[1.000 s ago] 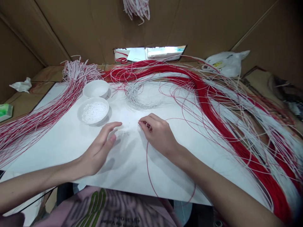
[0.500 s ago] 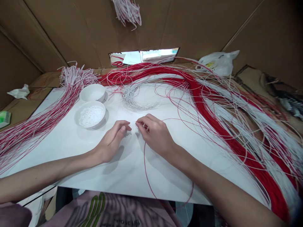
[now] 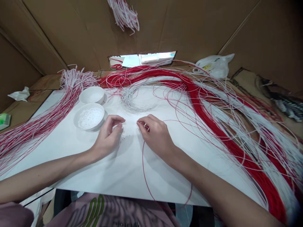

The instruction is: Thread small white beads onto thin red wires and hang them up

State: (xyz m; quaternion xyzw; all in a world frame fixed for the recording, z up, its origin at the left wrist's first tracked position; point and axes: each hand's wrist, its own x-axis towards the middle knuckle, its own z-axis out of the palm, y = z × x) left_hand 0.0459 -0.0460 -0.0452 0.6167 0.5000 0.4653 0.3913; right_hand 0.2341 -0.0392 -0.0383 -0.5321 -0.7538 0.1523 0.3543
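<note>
My right hand (image 3: pixel 155 134) is closed in a pinch over the middle of the white board (image 3: pixel 127 173). A thin red cord (image 3: pixel 143 160) runs out from under its fingers, and small white bits show between them. My left hand (image 3: pixel 109 137) is beside it on the left, thumb and index finger apart with nothing visible between them. A few small white beads (image 3: pixel 123 136) lie scattered on the board near its fingertips. Two white bowls stand behind my left hand: the nearer bowl (image 3: pixel 75 121) is filled with small white beads, the farther bowl (image 3: pixel 81 96) has white contents too.
Bundled red-and-white cords (image 3: pixel 52 110) stretch along the left. A thick red cord bundle (image 3: pixel 213 135) and white cords (image 3: pixel 233 135) curve along the back and right. A coil of grey-white strands (image 3: pixel 129 102) lies behind my hands. Cardboard walls (image 3: pixel 189 28) surround the board; a plastic bag (image 3: pixel 217 66) sits back right.
My left hand has drawn back leftward from my right hand, and its thumb and index finger have parted. Beads on the board now show between the hands. My right hand keeps its pinch.
</note>
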